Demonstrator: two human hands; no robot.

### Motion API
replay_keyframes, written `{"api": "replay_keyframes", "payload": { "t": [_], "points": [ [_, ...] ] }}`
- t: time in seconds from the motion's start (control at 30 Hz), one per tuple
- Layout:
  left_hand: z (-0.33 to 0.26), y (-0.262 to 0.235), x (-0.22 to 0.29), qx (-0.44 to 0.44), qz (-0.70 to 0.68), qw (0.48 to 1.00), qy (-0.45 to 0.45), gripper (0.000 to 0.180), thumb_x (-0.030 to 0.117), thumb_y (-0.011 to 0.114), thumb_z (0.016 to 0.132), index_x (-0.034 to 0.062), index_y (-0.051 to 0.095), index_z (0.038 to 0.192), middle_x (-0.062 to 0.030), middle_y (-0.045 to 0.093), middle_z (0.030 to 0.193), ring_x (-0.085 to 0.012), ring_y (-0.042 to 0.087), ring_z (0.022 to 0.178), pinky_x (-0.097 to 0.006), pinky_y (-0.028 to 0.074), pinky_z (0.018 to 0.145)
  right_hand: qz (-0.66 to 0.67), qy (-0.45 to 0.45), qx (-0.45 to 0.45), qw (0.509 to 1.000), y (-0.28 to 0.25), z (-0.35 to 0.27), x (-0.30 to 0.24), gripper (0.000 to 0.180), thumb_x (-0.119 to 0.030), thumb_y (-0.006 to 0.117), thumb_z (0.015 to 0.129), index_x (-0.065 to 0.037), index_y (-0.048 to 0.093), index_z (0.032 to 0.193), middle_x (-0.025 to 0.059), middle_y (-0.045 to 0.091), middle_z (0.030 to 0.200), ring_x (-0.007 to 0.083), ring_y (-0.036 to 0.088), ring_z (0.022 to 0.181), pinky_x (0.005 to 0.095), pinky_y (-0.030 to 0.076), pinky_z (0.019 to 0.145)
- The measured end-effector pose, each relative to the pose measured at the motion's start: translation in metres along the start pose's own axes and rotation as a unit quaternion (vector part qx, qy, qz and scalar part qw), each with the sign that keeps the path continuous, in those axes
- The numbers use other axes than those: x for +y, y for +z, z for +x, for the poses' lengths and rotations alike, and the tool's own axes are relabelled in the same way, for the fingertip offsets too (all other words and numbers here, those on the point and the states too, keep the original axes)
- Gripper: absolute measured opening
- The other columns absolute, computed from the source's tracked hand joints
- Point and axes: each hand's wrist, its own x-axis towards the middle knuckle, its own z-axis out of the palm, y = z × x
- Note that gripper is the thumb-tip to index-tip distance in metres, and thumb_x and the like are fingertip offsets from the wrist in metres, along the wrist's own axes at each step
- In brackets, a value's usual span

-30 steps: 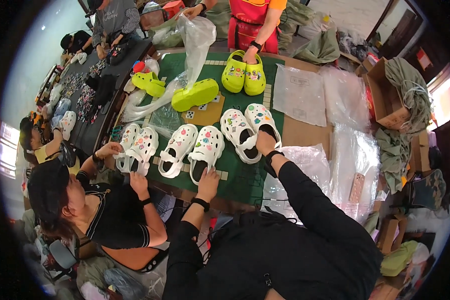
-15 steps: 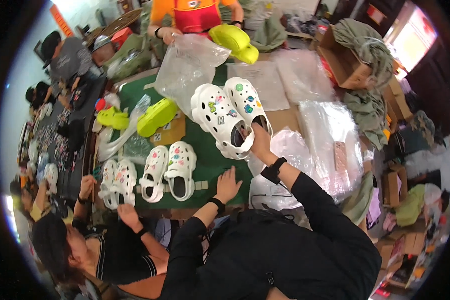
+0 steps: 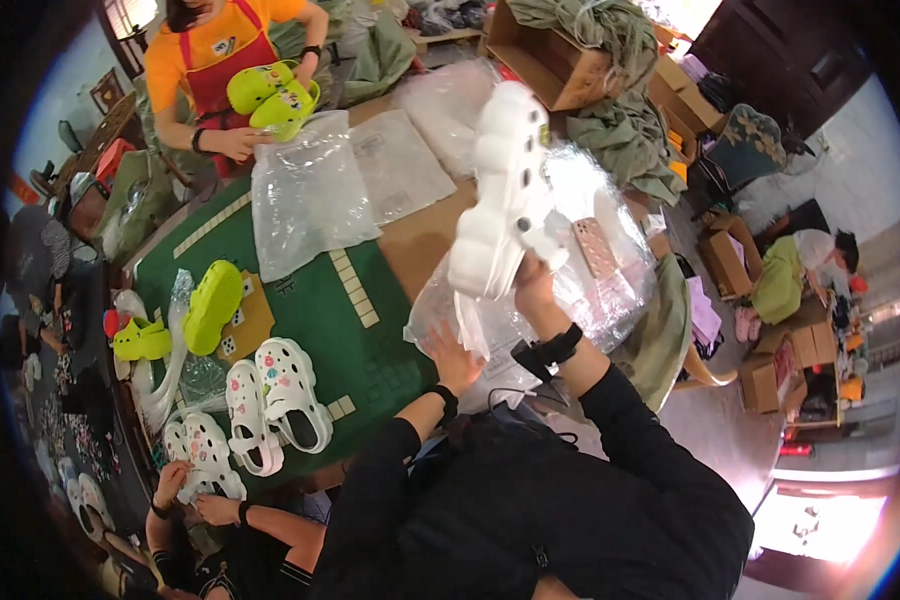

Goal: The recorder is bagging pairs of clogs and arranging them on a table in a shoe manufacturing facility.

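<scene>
My right hand grips the heel end of a pair of white clogs with charms, lifted above the table. They are turned side-on, so one clog mostly hides the other. My left hand lies with its fingers stretched out at the edge of a clear plastic bag, just left of the raised clogs. Another charm-covered white clog stands with its mate on the green table to my left.
Across the table, a person holds yellow-green clogs beside a clear bag. Another person's hands work on white clogs at the left. A pink phone case rests on shiny plastic packaging. An open carton stands beyond.
My view has turned right. My right hand has swung the white clogs right, over the plastic packaging, and tipped them side-on. My left hand has moved from the green surface to the clear bag.
</scene>
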Motion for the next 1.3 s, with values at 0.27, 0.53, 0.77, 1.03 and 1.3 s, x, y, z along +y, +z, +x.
{"api": "replay_keyframes", "payload": {
  "t": [0.27,0.53,0.77,1.03,1.3],
  "points": [
    [0.006,0.018,-0.013,0.053,-0.076,0.966,-0.239,0.033,0.033,0.067,0.075,0.0185,0.067,0.105,-0.0267,0.011,0.148,-0.0547,0.014,0.130,-0.062,0.020,0.103,-0.116,-0.061,0.069,0.989,-0.112,0.018,-0.062,0.034,-0.017,0.059,0.086,-0.002,0.051,0.116,0.0028,0.059,0.099,0.0125,0.056,0.088,0.0285,0.048,0.073],
    [0.030,0.022,-0.086,0.164,-0.344,0.892,-0.243,0.029,0.023,0.064,0.076,-0.0053,0.067,0.082,-0.0237,0.064,0.070,-0.0352,0.065,0.068,-0.044,0.049,0.065,-0.285,-0.089,0.063,0.952,-0.133,-0.034,-0.076,0.028,-0.010,0.062,0.079,0.001,0.059,0.105,0.0055,0.063,0.098,0.0130,0.058,0.088,0.0293,0.046,0.078],
    [0.053,-0.086,-0.152,0.147,-0.443,0.841,-0.272,0.034,0.022,0.058,0.079,-0.0094,0.063,0.092,-0.0165,0.065,0.081,-0.0242,0.060,0.069,-0.035,0.045,0.065,-0.273,-0.039,0.133,0.952,-0.176,-0.046,-0.050,0.031,-0.009,0.057,0.083,0.002,0.055,0.112,0.0062,0.063,0.103,0.0128,0.058,0.090,0.0295,0.046,0.078],
    [-0.024,-0.104,-0.246,0.254,-0.421,0.768,-0.411,0.045,0.031,0.055,0.085,-0.0072,0.056,0.109,-0.0244,0.062,0.102,-0.0362,0.060,0.092,-0.039,0.047,0.082,-0.420,-0.026,-0.078,0.904,-0.112,-0.055,-0.031,0.021,-0.010,0.064,0.082,0.003,0.062,0.098,0.0080,0.066,0.086,0.0129,0.059,0.076,0.0301,0.048,0.067],
    [-0.068,-0.081,-0.152,-0.147,0.075,0.986,-0.005,0.056,0.025,0.062,0.081,0.0156,0.045,0.134,-0.0170,0.039,0.137,-0.0400,0.040,0.121,-0.050,0.037,0.095,-0.506,-0.011,-0.181,0.844,-0.092,-0.055,-0.014,0.020,-0.017,0.067,0.081,0.003,0.064,0.087,0.0051,0.063,0.065,0.0136,0.058,0.060,0.0316,0.048,0.056]
  ]
}}
